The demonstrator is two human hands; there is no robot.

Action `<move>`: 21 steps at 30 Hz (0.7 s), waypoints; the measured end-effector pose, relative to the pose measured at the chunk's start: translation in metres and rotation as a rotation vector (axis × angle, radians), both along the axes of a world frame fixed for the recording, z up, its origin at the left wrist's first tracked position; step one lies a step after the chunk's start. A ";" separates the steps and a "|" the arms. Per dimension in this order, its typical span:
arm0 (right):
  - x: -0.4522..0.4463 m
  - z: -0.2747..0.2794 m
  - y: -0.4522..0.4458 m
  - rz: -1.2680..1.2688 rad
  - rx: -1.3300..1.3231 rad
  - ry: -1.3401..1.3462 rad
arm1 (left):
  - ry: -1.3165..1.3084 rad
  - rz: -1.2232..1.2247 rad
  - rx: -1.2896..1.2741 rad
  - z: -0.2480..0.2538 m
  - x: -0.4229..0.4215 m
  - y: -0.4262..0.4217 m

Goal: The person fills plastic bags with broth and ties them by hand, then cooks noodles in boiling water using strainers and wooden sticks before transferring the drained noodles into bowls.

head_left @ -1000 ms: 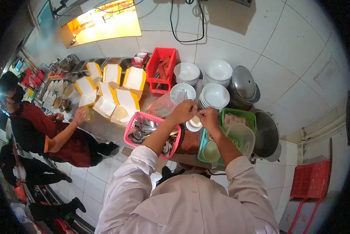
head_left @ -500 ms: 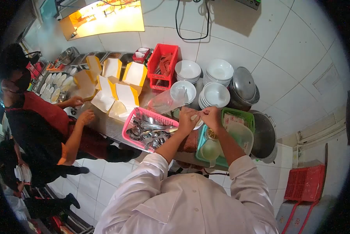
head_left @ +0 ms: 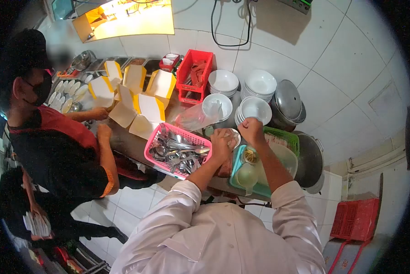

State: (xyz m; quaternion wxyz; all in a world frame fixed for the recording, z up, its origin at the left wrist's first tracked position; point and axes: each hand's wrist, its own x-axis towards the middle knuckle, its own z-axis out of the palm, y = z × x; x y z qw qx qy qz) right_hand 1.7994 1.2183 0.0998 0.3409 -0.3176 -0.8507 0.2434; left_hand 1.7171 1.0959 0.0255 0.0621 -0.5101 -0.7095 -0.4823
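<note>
My left hand is at a small white dish, its fingers bent over the near side; what it grips is hidden. To its right my right hand is closed in front of the stacked white bowls, and anything inside it is too small to make out. A pink basket of spoons and forks stands left of my left hand. Below my right hand lies a teal tray with a translucent cup and a large translucent container.
Open yellow-and-white boxes cover the counter's left part. A red bin, a green basket and metal pots line the back and right. A co-worker stands at the left, another person's hand holding plates behind.
My hands have moved apart, the right one rising a little toward the bowls. The co-worker at the left has leaned nearer the boxes, and the view has shifted slightly.
</note>
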 end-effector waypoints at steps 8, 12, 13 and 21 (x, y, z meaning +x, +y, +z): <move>0.000 0.008 -0.008 0.225 -0.085 -0.737 | -0.025 0.015 0.012 0.015 -0.001 0.004; -0.002 0.021 -0.012 0.291 -0.128 -0.755 | -0.046 -0.005 -0.005 0.016 0.000 0.001; -0.003 0.017 -0.009 0.292 -0.129 -0.755 | -0.046 -0.004 -0.006 0.016 0.000 0.003; -0.001 -0.013 0.011 0.196 -0.519 -0.391 | -0.107 0.061 -0.007 0.016 0.003 0.015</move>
